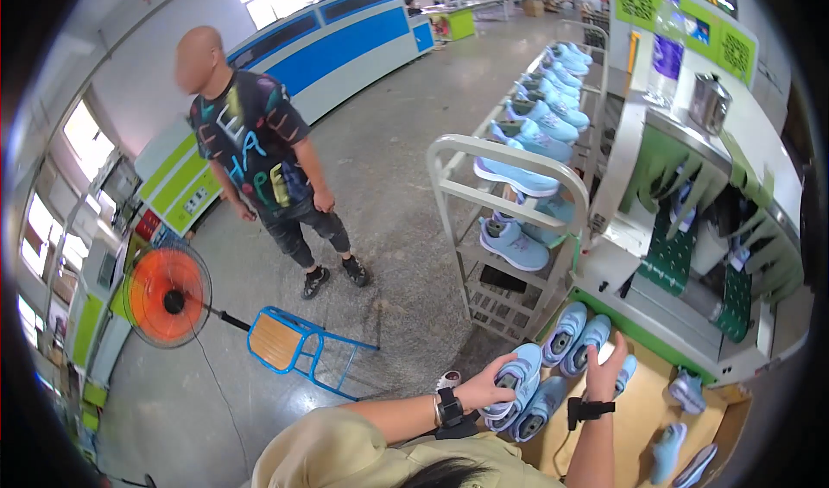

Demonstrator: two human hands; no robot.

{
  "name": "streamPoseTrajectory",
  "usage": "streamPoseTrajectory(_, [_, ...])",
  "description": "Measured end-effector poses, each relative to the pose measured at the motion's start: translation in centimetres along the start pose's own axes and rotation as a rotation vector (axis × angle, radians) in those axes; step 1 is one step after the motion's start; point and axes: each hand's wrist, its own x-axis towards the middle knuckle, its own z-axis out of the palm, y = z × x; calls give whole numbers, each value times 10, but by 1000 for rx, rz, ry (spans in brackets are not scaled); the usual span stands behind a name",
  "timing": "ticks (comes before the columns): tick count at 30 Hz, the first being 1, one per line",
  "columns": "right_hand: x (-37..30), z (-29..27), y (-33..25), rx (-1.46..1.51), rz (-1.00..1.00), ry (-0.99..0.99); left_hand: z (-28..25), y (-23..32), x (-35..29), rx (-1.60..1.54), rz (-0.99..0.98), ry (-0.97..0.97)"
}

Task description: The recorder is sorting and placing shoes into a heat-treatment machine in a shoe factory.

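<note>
My left hand (485, 388) is closed around a light blue sneaker (521, 376), with the fingers over its upper. Another light blue sneaker (541, 408) sits right beside it, partly behind the held one. My right hand (607, 369) is raised with thumb and fingers apart, close to a pair of sneakers: one shoe (587, 344) by the thumb and its neighbour (566, 331) to the left. Behind the right hand, a further blue shoe (626, 372) shows in part. All of these are at a tan, cardboard-coloured surface (622, 436).
A wheeled-looking metal rack (440, 177) with rows of blue sneakers stands ahead. At right is a machine (604, 255) with hanging strips, topped by a bottle (665, 52) and metal pot (710, 104). Loose shoes (669, 452) lie lower right. A person (259, 142), stool (281, 341) and fan (168, 294) are left.
</note>
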Motion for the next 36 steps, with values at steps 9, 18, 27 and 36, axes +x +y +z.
streamPoseTrajectory(9, [7, 41, 54, 293, 336, -78, -10, 10, -14, -232, -61, -58])
streamPoseTrajectory(18, [3, -95, -20, 656, 287, 43, 44, 78, 47, -106, -45, -384])
streamPoseTrajectory(27, [82, -270, -56, 211, -69, 627, 179, 181, 177, 177, 568, -338])
streamPoseTrajectory(36, [204, -272, 39, -53, -101, 514, 210, 197, 304, 458, 805, -44])
